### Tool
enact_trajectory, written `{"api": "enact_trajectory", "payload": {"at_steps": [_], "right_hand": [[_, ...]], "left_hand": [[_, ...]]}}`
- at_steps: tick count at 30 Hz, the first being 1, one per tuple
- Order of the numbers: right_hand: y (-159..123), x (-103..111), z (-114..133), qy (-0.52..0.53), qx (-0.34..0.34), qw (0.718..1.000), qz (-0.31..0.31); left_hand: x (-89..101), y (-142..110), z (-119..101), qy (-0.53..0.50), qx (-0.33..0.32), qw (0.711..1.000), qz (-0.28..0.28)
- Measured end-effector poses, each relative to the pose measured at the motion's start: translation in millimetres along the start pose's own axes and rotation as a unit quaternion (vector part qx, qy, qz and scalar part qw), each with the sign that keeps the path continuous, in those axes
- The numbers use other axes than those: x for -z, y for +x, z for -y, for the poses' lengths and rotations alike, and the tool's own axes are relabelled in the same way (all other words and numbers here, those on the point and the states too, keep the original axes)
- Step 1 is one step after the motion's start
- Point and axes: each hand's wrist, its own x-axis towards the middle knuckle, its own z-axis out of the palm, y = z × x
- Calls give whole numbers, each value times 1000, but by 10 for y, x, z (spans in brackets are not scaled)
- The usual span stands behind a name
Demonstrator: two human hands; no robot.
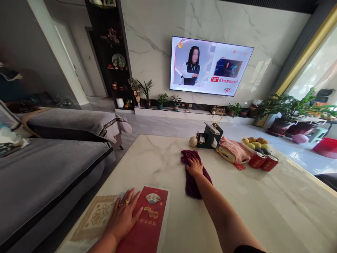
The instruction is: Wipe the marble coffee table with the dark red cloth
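Our right hand (194, 167) lies open and palm down, its fingers only slightly curled, pressing on a crumpled maroon cloth (193, 181) without closing around it. Our left hand (123, 217) is open too, its fingers spread flat and a gold ring (126, 202) on one of them. It rests across the edge of a red paper folder (147, 225) and a beige printed placemat (93, 218), touching both and gripping neither.

Taking 12 o'clock as straight ahead of us, the cloth sits at about 12 on a white marble tabletop (237, 211), and the folder and placemat lie at about 11, near the table's near left edge. Toward 1 o'clock, at the table's far side, a white bowl (245, 147) holds pears and other fruit. Two red cans (263, 162) stand just in front of it, beside a small red card (239, 166). Just left of the bowl, a pink wrapped bundle (231, 150) lies on a plate, and farther left stand a black holder (209, 137) and a pale round ornament (193, 141).

A grey sofa (44, 175) runs along the table at 9 to 10 o'clock. Beyond the table, a wall-mounted television (210, 66) hangs at 12 to 1 o'clock, above potted plants (162, 100) on a low white shelf.
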Motion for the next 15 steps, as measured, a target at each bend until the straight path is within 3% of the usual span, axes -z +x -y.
{"api": "enact_trajectory", "payload": {"at_steps": [4, 7, 11, 15], "right_hand": [[169, 15, 58, 2, -7, 1000, -3], [37, 35, 79, 3, -9, 1000, 0], [-476, 47, 77, 5, -5, 1000, 3], [-1247, -56, 43, 3, 4, 1000, 4]], "left_hand": [[117, -1, -82, 16, 18, 999, 38], [250, -7, -180, 34, 32, 996, 69], [337, -9, -242, 44, 30, 996, 72], [333, 4, -257, 43, 22, 998, 45]]}}
